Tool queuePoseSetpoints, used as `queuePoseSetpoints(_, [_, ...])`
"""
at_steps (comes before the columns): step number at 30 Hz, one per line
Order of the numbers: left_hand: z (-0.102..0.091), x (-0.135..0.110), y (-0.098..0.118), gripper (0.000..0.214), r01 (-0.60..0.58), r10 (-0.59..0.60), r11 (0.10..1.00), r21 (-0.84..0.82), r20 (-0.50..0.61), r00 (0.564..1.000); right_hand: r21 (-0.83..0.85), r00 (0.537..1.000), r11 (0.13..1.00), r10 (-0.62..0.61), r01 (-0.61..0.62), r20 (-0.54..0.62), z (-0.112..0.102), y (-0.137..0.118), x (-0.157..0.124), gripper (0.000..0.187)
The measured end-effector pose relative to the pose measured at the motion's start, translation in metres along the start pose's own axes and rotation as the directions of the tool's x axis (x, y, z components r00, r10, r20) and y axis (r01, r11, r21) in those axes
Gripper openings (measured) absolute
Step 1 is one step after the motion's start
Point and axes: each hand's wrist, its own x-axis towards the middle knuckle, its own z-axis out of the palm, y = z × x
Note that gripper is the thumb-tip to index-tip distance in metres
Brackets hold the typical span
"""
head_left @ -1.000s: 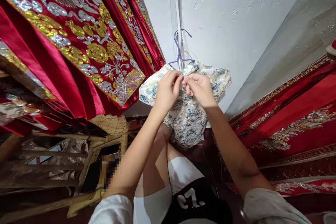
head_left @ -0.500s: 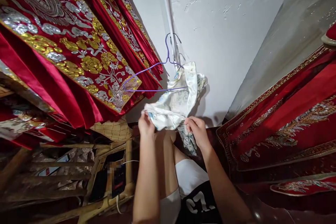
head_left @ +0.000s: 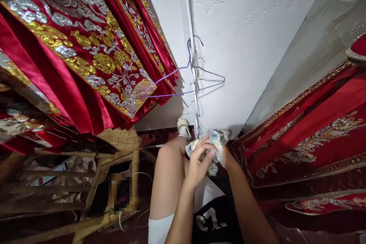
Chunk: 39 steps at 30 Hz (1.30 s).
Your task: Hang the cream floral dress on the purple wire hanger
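A white garment with a blue-green floral print (head_left: 216, 141) is bunched up just above my lap. Curled over its near side is my left hand (head_left: 200, 159), closed on the cloth with thumb and fingers bent. My right hand (head_left: 226, 158) grips the right side of the same garment, its fingers mostly hidden behind the fabric, so its exact hold is unclear. Farther off, a purple wire hanger (head_left: 210, 71) hangs bare from the white metal rail (head_left: 188, 15) against the wall.
Red sequined gold-and-silver robes (head_left: 105, 61) hang on the left. Red embroidered cloth (head_left: 300, 141) fills the right side. A bamboo stand (head_left: 134, 171) at lower left holds devices with a white cable (head_left: 121, 223). My knee and a cream clog (head_left: 183, 124) are below.
The garment has come off the purple hanger and down toward my lap, gathered into a bundle. My left hand has moved right, close to my right hand.
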Motion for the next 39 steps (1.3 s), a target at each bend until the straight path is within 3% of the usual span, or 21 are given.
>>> queuePoseSetpoints(3, [-0.007,-0.001,0.01,0.024,-0.133,0.135,0.957,0.256,0.009,0.991,0.108,0.986,0.985,0.124,-0.136,0.111,0.007,-0.023,0.005,0.076])
queuePoseSetpoints(5, [-0.021,0.009,0.013,0.039,-0.146,0.159,0.95,0.278,-0.026,0.987,-0.011,0.956,0.985,0.171,-0.174,0.236,0.01,-0.047,0.01,0.078])
queuePoseSetpoints(7, [-0.035,0.023,0.012,0.052,-0.117,0.115,0.97,0.215,0.022,0.993,-0.216,0.908,0.967,0.209,-0.136,0.363,0.009,-0.076,0.015,0.066])
queuePoseSetpoints(9, [-0.045,0.037,0.007,0.052,-0.06,0.043,0.991,0.123,0.136,0.99,-0.374,0.859,0.924,0.257,-0.084,0.443,0.008,-0.107,0.023,0.046])
queuePoseSetpoints(11, [-0.054,0.045,0.0,0.046,0.01,-0.025,0.998,0.068,0.217,0.976,-0.45,0.854,0.893,0.244,-0.013,0.46,0.006,-0.135,0.034,0.028])
queuePoseSetpoints(12, [-0.059,0.048,-0.003,0.043,0.041,-0.059,0.996,0.08,0.232,0.971,-0.472,0.88,0.88,0.182,0.052,0.438,0.006,-0.147,0.042,0.02])
queuePoseSetpoints(14, [-0.073,0.05,-0.004,0.035,0.065,-0.105,0.98,0.188,0.213,0.971,-0.516,0.944,0.818,-0.096,0.256,0.316,0.004,-0.163,0.061,0.013])
queuePoseSetpoints(15, [-0.083,0.051,-0.002,0.033,0.055,-0.113,0.96,0.275,0.2,0.973,-0.55,0.931,0.752,-0.268,0.362,0.247,0.004,-0.166,0.073,0.022])
queuePoseSetpoints(17, [-0.104,0.053,0.005,0.035,0.002,-0.107,0.895,0.447,0.211,0.972,-0.634,0.84,0.594,-0.513,0.495,0.175,0.0,-0.166,0.096,0.043])
queuePoseSetpoints(18, [-0.115,0.055,0.01,0.038,-0.032,-0.109,0.859,0.511,0.243,0.964,-0.675,0.809,0.531,-0.561,0.512,0.173,-0.003,-0.163,0.107,0.047])
queuePoseSetpoints(21, [-0.144,0.064,0.022,0.034,-0.089,-0.144,0.767,0.636,0.305,0.941,-0.759,0.84,0.467,-0.51,0.453,0.187,-0.019,-0.152,0.128,0.038])
queuePoseSetpoints(24, [-0.164,0.082,0.027,0.024,-0.031,-0.136,0.724,0.689,0.187,0.973,-0.799,0.848,0.43,-0.5,0.42,0.177,-0.038,-0.15,0.128,0.028])
queuePoseSetpoints(26, [-0.173,0.098,0.03,0.022,0.024,-0.106,0.747,0.665,0.083,0.991,-0.804,0.834,0.423,-0.529,0.417,0.154,-0.048,-0.156,0.12,0.025])
queuePoseSetpoints(29, [-0.176,0.126,0.039,0.028,0.018,0.026,0.854,0.519,-0.076,0.997,-0.81,0.827,0.437,-0.553,0.391,0.101,-0.054,-0.167,0.108,0.018])
queuePoseSetpoints(32, [-0.165,0.157,0.051,0.025,-0.126,0.211,0.904,0.408,-0.171,0.962,-0.782,0.855,0.498,-0.512,0.375,0.084,-0.049,-0.171,0.1,0.017])
queuePoseSetpoints(34, [-0.154,0.175,0.058,0.013,-0.179,0.257,0.923,0.342,-0.196,0.946,-0.739,0.878,0.553,-0.465,0.385,0.11,-0.043,-0.168,0.094,0.018])
queuePoseSetpoints(37, [-0.142,0.193,0.066,0.018,-0.09,0.118,0.976,0.197,-0.135,0.984,-0.688,0.851,0.56,-0.498,0.462,0.167,-0.041,-0.164,0.085,0.011])
queuePoseSetpoints(39, [-0.141,0.197,0.071,0.017,0.021,-0.014,0.993,0.12,-0.058,0.998,-0.69,0.799,0.537,-0.593,0.486,0.101,-0.048,-0.168,0.083,0.026])
